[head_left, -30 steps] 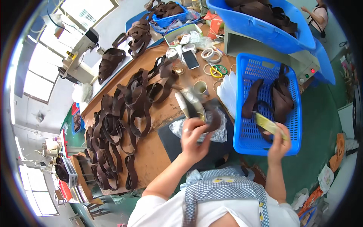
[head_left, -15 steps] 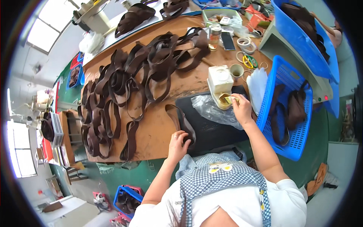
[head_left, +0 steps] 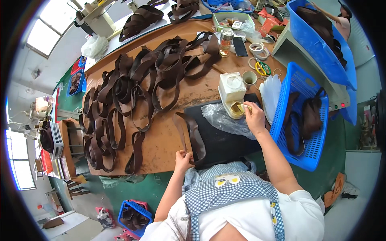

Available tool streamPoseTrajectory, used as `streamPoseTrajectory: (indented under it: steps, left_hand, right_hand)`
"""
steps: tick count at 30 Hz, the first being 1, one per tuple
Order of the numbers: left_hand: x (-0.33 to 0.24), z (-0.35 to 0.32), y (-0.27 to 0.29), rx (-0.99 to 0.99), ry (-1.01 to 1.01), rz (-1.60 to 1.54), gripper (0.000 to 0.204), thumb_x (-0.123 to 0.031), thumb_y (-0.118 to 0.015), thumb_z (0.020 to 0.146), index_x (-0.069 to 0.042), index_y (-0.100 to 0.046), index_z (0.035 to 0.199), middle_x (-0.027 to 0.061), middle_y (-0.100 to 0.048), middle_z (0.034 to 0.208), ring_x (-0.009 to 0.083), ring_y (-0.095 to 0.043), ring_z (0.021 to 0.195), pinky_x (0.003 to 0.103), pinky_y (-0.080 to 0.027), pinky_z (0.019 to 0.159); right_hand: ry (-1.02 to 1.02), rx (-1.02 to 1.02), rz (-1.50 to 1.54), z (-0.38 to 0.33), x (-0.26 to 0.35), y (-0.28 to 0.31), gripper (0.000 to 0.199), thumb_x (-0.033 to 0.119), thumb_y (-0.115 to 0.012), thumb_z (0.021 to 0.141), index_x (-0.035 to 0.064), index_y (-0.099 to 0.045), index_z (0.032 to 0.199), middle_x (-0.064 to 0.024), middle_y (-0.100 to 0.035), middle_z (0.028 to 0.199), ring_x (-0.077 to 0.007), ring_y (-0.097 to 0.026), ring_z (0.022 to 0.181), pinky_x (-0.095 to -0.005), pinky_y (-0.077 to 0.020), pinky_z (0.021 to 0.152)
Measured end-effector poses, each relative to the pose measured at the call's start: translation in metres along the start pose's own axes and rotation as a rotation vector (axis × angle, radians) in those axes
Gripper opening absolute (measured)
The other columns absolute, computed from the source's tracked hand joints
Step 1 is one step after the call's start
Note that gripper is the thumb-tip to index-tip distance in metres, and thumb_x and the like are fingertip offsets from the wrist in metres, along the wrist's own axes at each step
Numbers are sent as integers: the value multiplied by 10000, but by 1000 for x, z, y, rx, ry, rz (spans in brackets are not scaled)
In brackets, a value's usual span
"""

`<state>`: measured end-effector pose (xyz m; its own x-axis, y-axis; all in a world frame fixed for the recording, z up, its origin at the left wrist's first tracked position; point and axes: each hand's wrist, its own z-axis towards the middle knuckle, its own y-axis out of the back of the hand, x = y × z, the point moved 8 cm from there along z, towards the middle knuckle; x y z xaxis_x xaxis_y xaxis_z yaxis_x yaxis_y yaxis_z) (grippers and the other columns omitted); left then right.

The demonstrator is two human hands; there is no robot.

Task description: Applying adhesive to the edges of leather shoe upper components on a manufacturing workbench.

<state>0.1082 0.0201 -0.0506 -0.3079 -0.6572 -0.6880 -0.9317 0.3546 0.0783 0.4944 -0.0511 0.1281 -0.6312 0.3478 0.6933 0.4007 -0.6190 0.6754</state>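
My left hand pinches the near end of a dark brown strap at the table's front edge. The strap stands in a narrow loop, partly on a black mat. My right hand is closed on a small yellowish flat tool, its kind unclear. The tool's tip dips into the round mouth of a cream-white pot with a square block-shaped body behind it. Crumpled clear plastic lies under and beside the pot.
Many looped brown straps cover the table's left and middle. On the right stands a blue basket with brown pieces. A cup, scissors, tape rolls, phone and glass jar sit behind. Another person is at far right.
My left hand has shifted left and toward me, from the strap's folded near side to its end, and the loop has opened out. My right hand stays at the pot with the tool.
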Motion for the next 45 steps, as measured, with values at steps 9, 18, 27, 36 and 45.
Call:
streamPoseTrajectory:
  steps: [9, 18, 27, 36, 45]
  left_hand:
    - [-99, -68, -31, 359, -297, -109, 377, -71, -653, 914, 13, -520, 1256, 44, -641, 1092, 114, -609, 983, 255, -500, 860]
    - [-175, -94, -77, 349, -661, -42, 409, -51, -612, 942, -9, -466, 1322, 35, -596, 1176, 106, -557, 1033, 236, -451, 881]
    - [-191, -99, -104, 332, -826, 224, 394, -33, -608, 933, -26, -496, 1311, 55, -612, 1149, 127, -569, 1005, 260, -463, 860]
    - [-205, -102, -106, 418, -735, 34, 410, -45, -588, 949, 0, -454, 1333, 72, -607, 1167, 130, -574, 1040, 259, -474, 877]
    - [-208, -105, -106, 630, -136, -462, 484, -62, -596, 941, -76, -400, 1383, 52, -599, 1208, 158, -625, 1062, 323, -549, 874]
  right_hand:
    - [-38, -27, -11, -30, -18, 17, 99, 74, -586, 907, 6, -644, 949, -149, -687, 830, -308, -687, 711, -378, -540, 628]
    - [-302, 49, 990, -29, 64, 31, 176, 102, -538, 975, -46, -609, 1037, -122, -671, 887, -170, -675, 669, -271, -580, 583]
    - [16, 24, 695, -6, 125, 55, 158, 79, -544, 971, -44, -625, 1027, -93, -679, 800, -132, -682, 648, -240, -535, 564]
    - [116, 117, 544, -35, 136, 57, 132, 49, -566, 930, -32, -636, 1007, -133, -688, 835, -172, -693, 620, -262, -529, 544]
    - [358, 122, 391, -67, 143, 78, 146, -16, -570, 880, -7, -628, 1014, -135, -662, 794, -201, -688, 610, -280, -518, 531]
